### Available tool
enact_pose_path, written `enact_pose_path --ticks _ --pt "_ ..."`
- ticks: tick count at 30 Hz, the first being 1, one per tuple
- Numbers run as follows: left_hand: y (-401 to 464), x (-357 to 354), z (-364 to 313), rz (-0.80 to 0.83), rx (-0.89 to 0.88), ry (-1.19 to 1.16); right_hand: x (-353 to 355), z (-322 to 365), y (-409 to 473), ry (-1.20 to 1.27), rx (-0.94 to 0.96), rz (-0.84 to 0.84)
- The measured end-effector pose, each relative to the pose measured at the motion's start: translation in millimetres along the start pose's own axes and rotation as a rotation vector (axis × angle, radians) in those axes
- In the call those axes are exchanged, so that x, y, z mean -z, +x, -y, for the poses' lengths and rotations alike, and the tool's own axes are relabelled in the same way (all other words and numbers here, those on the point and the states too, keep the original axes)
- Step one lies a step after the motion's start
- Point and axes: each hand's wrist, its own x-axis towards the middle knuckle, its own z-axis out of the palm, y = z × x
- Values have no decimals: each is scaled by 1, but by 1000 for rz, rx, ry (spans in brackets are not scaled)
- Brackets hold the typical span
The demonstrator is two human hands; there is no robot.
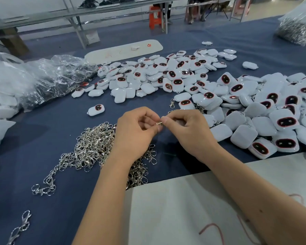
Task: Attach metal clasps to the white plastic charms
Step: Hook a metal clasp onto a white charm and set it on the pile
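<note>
Here my left hand (pixel 138 131) and right hand (pixel 186 129) pinched one small silver metal clasp (pixel 159 123) between curled fingertips. The heap of white plastic charms (pixel 255 121) lay just beside my right hand.

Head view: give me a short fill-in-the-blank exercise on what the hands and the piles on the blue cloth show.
1. Both hands, left hand and right hand, pinch one small silver metal clasp ____ them.
2. The loose heap of silver metal clasps lies under the ____ forearm.
3. The large pile of white plastic charms with dark oval faces lies on the person's ____ side.
4. The lone white charm rests on the ____ table cloth.

Missing words: between; left; right; blue
</note>
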Motion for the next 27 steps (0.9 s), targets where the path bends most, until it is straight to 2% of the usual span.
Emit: enact_pose_path --ticks 6,10,14,19,27 --pt "0 0 5 -59 102 -70 -3 -6 1 -24 -33 -122" --pt "1 -3 4 -114 149 -122 -3 -3 0 -118 29 -173" --pt "0 -5 3 -147 161 -254 -4 1 -1 -148 122 -45" --pt "0 -4 3 -159 218 -416 -2 -4 -1 -5 42 -9" --pt "0 -4 2 -122 200 -412 1 -2 -1 47 53 8"
